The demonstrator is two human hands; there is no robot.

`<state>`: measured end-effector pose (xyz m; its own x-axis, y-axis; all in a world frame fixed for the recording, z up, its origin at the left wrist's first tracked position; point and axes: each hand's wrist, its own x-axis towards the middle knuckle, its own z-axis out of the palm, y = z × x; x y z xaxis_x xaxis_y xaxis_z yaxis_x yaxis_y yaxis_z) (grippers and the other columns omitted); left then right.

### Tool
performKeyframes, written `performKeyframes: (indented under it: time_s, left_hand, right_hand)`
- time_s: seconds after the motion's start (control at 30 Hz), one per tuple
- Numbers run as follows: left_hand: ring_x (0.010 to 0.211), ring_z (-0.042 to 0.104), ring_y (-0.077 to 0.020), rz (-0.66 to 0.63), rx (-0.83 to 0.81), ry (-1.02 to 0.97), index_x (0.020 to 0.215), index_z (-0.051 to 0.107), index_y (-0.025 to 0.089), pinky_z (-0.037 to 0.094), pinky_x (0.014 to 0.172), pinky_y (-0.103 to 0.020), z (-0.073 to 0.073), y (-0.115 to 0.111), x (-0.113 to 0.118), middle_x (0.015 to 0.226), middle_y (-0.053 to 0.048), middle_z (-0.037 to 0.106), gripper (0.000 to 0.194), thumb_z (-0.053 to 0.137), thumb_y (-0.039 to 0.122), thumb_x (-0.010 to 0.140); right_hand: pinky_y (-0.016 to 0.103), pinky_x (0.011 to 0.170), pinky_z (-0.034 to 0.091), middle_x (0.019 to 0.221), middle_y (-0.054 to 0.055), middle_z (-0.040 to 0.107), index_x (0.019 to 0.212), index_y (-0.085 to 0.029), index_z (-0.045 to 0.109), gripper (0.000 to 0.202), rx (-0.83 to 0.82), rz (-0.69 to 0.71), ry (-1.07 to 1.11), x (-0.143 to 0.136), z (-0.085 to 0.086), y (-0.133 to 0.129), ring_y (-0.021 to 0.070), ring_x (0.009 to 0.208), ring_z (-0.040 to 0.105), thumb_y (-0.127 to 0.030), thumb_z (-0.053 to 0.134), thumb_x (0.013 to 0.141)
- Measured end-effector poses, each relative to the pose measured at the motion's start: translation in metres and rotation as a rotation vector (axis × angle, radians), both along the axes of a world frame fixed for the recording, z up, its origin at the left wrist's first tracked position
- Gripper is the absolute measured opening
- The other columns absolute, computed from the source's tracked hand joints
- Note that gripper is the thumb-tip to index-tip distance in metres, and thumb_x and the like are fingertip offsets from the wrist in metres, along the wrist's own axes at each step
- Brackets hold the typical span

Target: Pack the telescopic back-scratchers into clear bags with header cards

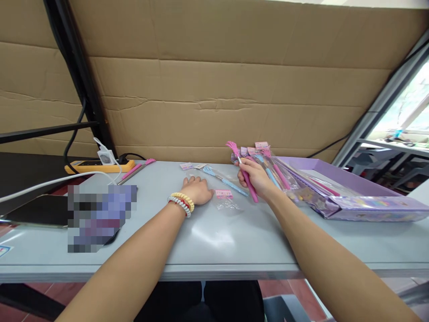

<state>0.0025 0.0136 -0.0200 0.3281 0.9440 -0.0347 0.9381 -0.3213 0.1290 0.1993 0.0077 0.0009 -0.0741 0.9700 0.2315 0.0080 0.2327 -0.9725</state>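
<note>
My right hand (pixel 253 176) is closed round the pink handle of a back scratcher (pixel 248 180). Its metal rod and pink claw-shaped head point up and away. Palm down on the table, my left hand (pixel 197 190) has its fingers bent slightly apart and holds nothing visible. Beside its thumb lies a clear plastic wrapper (pixel 229 205) with a pink label card (pixel 223 194). A blue back scratcher (pixel 223 179) in plastic rests between my hands. Several wrapped back scratchers (pixel 279 174) lie behind and right of my right hand.
An open purple box (pixel 375 203) stands at the right, holding wrapped items. At the left are another pink back scratcher (pixel 136 171), a yellow power strip (pixel 97 167) with cables, and a dark flat device (pixel 40 210). A cardboard panel (pixel 217 85) rises behind the grey table (pixel 214 241).
</note>
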Motion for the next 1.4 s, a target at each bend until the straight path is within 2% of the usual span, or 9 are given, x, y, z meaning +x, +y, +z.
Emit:
performKeyframes:
  time_s: [0.13,0.2,0.4,0.57,0.7,0.8,1.03,1.17,1.4]
  left_hand:
    - [0.142,0.016,-0.0333,-0.008,-0.062,-0.009,0.139,0.037,0.014,0.011,0.112,-0.055,-0.003,0.006,-0.004,0.153,-0.015,0.026,0.065,0.024,0.048,0.085]
    - [0.143,0.014,-0.0323,-0.015,-0.081,-0.005,0.142,0.033,0.014,0.011,0.113,-0.054,-0.003,0.007,-0.005,0.155,-0.014,0.020,0.066,0.024,0.048,0.085]
    - [0.142,0.019,-0.0309,-0.046,-0.052,-0.012,0.139,0.038,0.017,0.016,0.111,-0.052,-0.002,0.009,-0.009,0.153,-0.014,0.025,0.066,0.024,0.053,0.085]
    - [0.141,0.018,-0.0335,-0.082,-0.061,-0.013,0.139,0.037,0.019,0.019,0.110,-0.053,-0.001,0.006,-0.013,0.153,-0.014,0.026,0.084,0.032,0.071,0.073]
    - [0.142,0.013,-0.0355,-0.111,-0.097,0.008,0.145,0.027,0.017,0.017,0.110,-0.054,-0.001,0.006,-0.016,0.155,-0.016,0.020,0.110,0.041,0.082,0.058]
    - [0.142,0.011,-0.0361,-0.110,-0.116,-0.001,0.146,0.025,0.016,0.017,0.110,-0.054,-0.001,0.007,-0.016,0.155,-0.017,0.017,0.116,0.040,0.086,0.053]
    - [0.143,0.008,-0.0342,-0.104,-0.124,-0.001,0.146,0.024,0.018,0.015,0.111,-0.054,-0.002,0.008,-0.015,0.156,-0.015,0.015,0.111,0.041,0.082,0.057]
    - [0.143,0.008,-0.0342,-0.103,-0.129,0.008,0.145,0.026,0.017,0.015,0.111,-0.054,0.000,0.007,-0.014,0.156,-0.016,0.016,0.110,0.041,0.082,0.057]
    - [0.143,0.009,-0.0343,-0.089,-0.124,0.017,0.145,0.026,0.018,0.014,0.111,-0.054,0.003,0.004,-0.013,0.156,-0.016,0.015,0.109,0.041,0.082,0.058]
  right_hand:
    - [0.019,0.031,0.024,0.044,-0.006,0.049,0.103,-0.019,0.056,0.039,0.040,-0.017,-0.195,-0.004,-0.001,-0.004,0.0080,0.030,0.035,-0.050,0.055,0.079]
    - [0.019,0.031,0.024,0.043,-0.006,0.047,0.102,-0.018,0.059,0.036,0.020,0.000,-0.267,-0.007,0.000,-0.007,0.0074,0.030,0.034,-0.046,0.053,0.081]
    - [0.019,0.031,0.025,0.050,-0.005,0.052,0.083,-0.018,0.059,0.011,0.008,-0.071,-0.411,-0.012,-0.001,-0.009,0.0060,0.032,0.037,-0.019,0.055,0.072]
    - [0.019,0.034,0.033,0.045,-0.003,0.052,0.077,-0.018,0.061,0.011,0.023,-0.082,-0.637,-0.009,-0.004,-0.007,0.0086,0.034,0.044,-0.028,0.058,0.079]
    - [0.019,0.030,0.031,0.061,0.000,0.060,0.073,-0.018,0.053,0.024,0.019,-0.005,-0.607,-0.008,-0.004,-0.006,0.0077,0.035,0.047,-0.036,0.046,0.088]
    - [0.019,0.029,0.026,0.052,-0.002,0.054,0.069,-0.018,0.048,0.030,0.008,-0.009,-0.559,-0.010,-0.002,-0.008,0.0058,0.030,0.039,-0.037,0.040,0.091]
    - [0.019,0.034,0.029,0.061,-0.002,0.058,0.088,-0.016,0.058,0.013,-0.058,-0.031,-0.574,-0.012,0.000,-0.010,0.0053,0.036,0.039,-0.023,0.049,0.082]
    - [0.018,0.038,0.030,0.048,-0.006,0.049,0.088,-0.015,0.061,0.016,-0.010,-0.004,-0.691,-0.011,-0.001,-0.010,0.0063,0.039,0.039,-0.015,0.054,0.074]
    - [0.021,0.036,0.032,0.059,0.000,0.062,0.079,-0.017,0.056,0.017,-0.049,0.048,-0.678,-0.011,-0.004,-0.008,0.0088,0.039,0.046,-0.030,0.049,0.086]
